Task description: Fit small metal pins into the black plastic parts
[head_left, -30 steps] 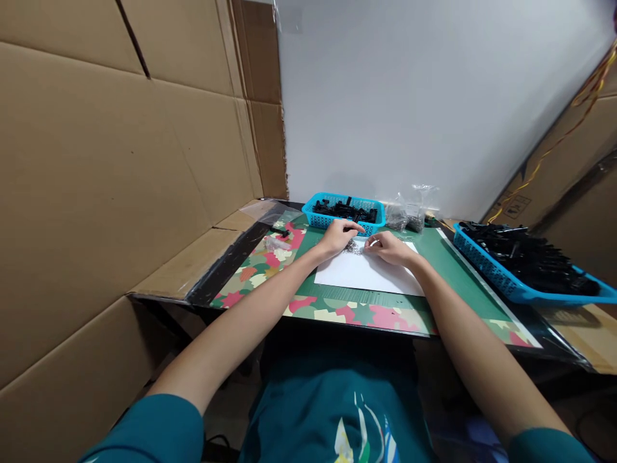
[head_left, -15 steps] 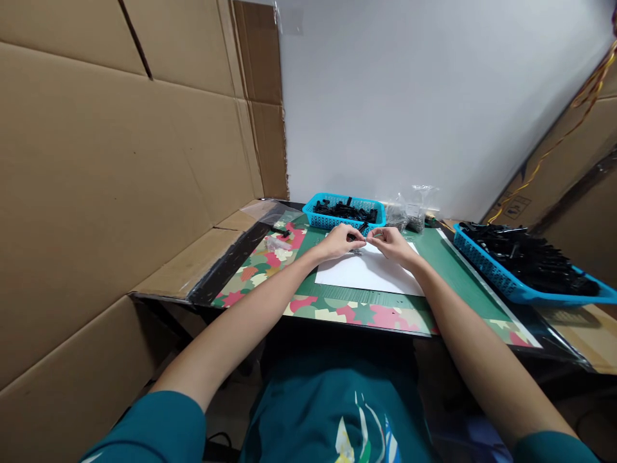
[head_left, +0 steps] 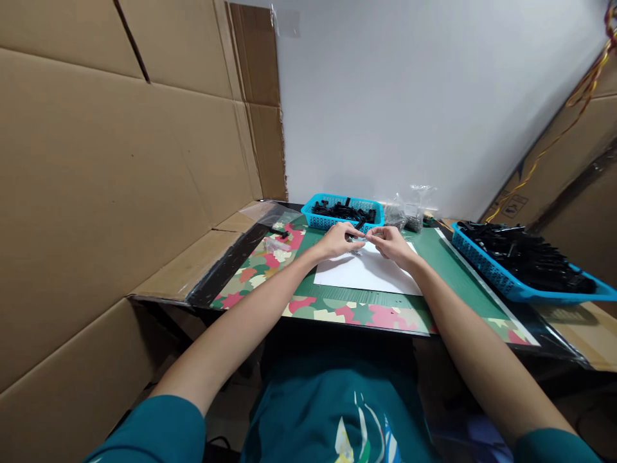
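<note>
My left hand point(head_left: 340, 240) is closed, thumb and fingers curled round a small black plastic part point(head_left: 359, 225) whose end sticks up past the fingertips. Right beside it, my right hand point(head_left: 389, 243) pinches at that part with thumb and forefinger; whatever lies in the pinch is too small to make out. Both hands are over a white sheet point(head_left: 371, 278) on a green mat. Below the left fingertips, a few tiny metallic pieces point(head_left: 355, 253) lie on the sheet.
Behind my hands is a blue basket point(head_left: 308, 217) of black parts. A larger blue basket point(head_left: 511, 288), heaped with black pieces, stands at right. Clear bags point(head_left: 413, 215) of small parts sit at the back. Another black part point(head_left: 279, 233) and a plastic bag point(head_left: 276, 245) lie left. Cardboard point(head_left: 120, 180) walls the left.
My fingers have shifted slightly against each other, and more of the black part shows above the left hand. The whole view has moved a little.
</note>
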The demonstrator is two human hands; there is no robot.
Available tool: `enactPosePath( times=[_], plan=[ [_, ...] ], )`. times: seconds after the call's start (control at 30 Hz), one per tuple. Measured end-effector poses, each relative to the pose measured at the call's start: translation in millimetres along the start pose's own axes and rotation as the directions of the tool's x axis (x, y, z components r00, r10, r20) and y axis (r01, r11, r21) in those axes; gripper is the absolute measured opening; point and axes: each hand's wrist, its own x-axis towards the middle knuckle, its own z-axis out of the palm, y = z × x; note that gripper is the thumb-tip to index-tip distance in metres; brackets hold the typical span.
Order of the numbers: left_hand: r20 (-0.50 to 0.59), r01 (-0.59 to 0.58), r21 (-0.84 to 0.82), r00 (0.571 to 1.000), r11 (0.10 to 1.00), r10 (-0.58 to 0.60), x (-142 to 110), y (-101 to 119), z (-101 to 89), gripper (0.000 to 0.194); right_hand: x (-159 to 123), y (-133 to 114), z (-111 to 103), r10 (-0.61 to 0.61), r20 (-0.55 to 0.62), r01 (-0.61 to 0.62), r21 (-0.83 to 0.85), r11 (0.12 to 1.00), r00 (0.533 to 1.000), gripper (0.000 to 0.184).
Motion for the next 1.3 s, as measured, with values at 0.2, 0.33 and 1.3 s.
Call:
enactPosePath(
  times=[0.2,0.33,1.3],
  plan=[
    [-0.033,-0.024,-0.046,0.999,0.999,0.023,1.8,-1.7,2.1,0.017,-0.4,-0.3,7.1,0.021,-0.003,-0.021,0.024,0.999,1.000,0.055],
    [-0.032,-0.015,-0.042,0.999,0.999,0.014,0.9,-0.5,1.9,0.014,0.4,-0.8,8.6,0.027,-0.040,-0.025,0.051,0.998,0.999,0.057],
    [-0.115,0.025,-0.200,0.992,0.979,-0.049,6.1,-3.8,3.4,0.018,-1.0,-6.3,9.4,0.171,0.010,-0.165,0.327,0.930,0.985,0.050]
  ],
)
